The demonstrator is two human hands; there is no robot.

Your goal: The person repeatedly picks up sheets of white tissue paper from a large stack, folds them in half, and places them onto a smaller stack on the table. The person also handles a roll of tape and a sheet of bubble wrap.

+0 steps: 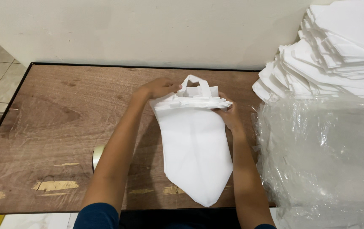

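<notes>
A stack of white fabric bags (194, 148) with loop handles lies on the wooden table (55, 123), its handle end pointing away from me. My left hand (160, 87) grips the top left corner of the stack by the handles. My right hand (228, 113) holds the top right edge, fingers under the layered edges. The near end of the stack tapers to a point at the table's front edge.
A tall pile of more white bags (330, 55) rises at the right, resting on crinkled clear plastic wrapping (326, 161). A roll of tape (97, 157) peeks out from under my left forearm. A pale wall backs the table; tiled floor and something yellow show at the left.
</notes>
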